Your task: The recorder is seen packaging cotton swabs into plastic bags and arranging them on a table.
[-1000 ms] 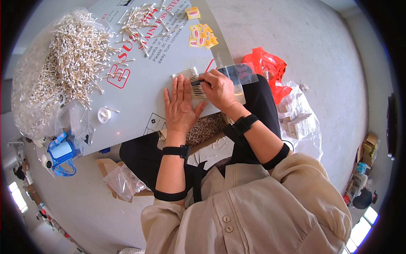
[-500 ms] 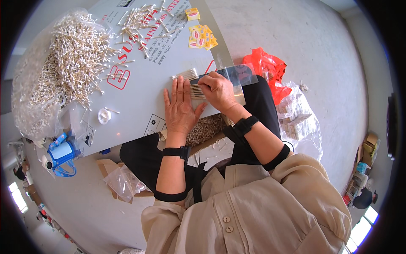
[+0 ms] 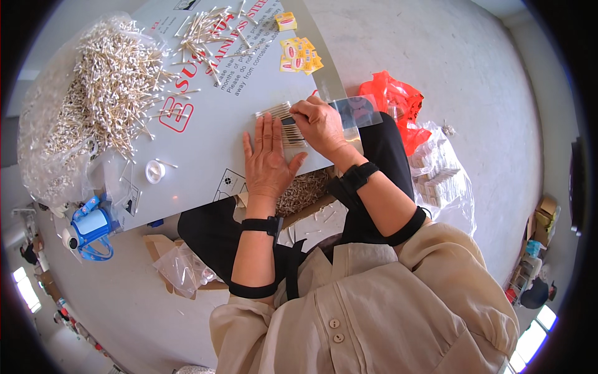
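My left hand (image 3: 269,156) lies flat on the table with its fingers stretched out. Its fingertips rest against a row of cotton swabs (image 3: 293,134) laid side by side. My right hand (image 3: 319,124) is closed in a pinch over the upper part of that row; whatever its fingertips hold is hidden. More aligned swabs (image 3: 273,111) show just beyond my left fingertips. A clear plastic sheet (image 3: 358,111) sticks out to the right from behind my right hand, past the table edge.
A large heap of cotton swabs (image 3: 115,75) spills from a clear bag at left. Loose swabs (image 3: 208,31) and yellow cards (image 3: 300,56) lie farther back. A small white round tub (image 3: 154,171) and a blue bottle (image 3: 91,225) are at left. A box of swabs (image 3: 302,192) sits below the edge.
My right hand has slid slightly away from me along the swabs, baring more of the row. My left hand stays flat in nearly the same place.
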`<action>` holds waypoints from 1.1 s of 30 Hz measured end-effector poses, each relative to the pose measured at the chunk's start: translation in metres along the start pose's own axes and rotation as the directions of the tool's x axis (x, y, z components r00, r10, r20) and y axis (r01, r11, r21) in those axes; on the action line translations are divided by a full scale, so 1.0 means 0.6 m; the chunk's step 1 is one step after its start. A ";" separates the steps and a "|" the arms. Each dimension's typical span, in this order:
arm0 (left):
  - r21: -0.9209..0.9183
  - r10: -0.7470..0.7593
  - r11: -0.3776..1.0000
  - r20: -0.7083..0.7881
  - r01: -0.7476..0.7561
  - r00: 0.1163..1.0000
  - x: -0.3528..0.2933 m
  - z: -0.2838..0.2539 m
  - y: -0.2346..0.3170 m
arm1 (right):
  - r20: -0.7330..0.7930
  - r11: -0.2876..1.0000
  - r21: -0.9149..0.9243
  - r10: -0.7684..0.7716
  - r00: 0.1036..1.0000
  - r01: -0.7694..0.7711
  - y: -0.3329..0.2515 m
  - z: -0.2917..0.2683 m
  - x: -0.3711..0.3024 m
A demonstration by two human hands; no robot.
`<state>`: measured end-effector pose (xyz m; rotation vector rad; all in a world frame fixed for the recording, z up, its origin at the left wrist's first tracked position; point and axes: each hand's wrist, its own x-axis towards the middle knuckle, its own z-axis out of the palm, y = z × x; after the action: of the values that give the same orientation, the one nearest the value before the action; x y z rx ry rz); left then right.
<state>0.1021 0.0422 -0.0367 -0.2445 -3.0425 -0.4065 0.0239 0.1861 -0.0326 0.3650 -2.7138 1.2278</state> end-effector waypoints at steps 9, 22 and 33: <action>-0.005 0.000 1.000 -0.009 0.000 1.000 0.000 0.001 0.000 | 0.012 0.999 -0.022 0.024 1.000 -0.024 0.000 0.003 0.001; -0.001 0.005 1.000 -0.025 -0.005 1.000 0.000 0.000 0.001 | 0.000 0.999 -0.036 0.010 1.000 -0.010 0.000 0.003 0.000; -0.003 0.003 1.000 -0.035 -0.003 0.999 -0.003 0.001 0.000 | 0.045 0.996 0.049 -0.072 0.996 0.069 0.008 0.002 0.022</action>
<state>0.1041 0.0420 -0.0378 -0.2392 -3.0072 -0.4103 0.0098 0.1864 -0.0339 0.4964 -2.6888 1.2817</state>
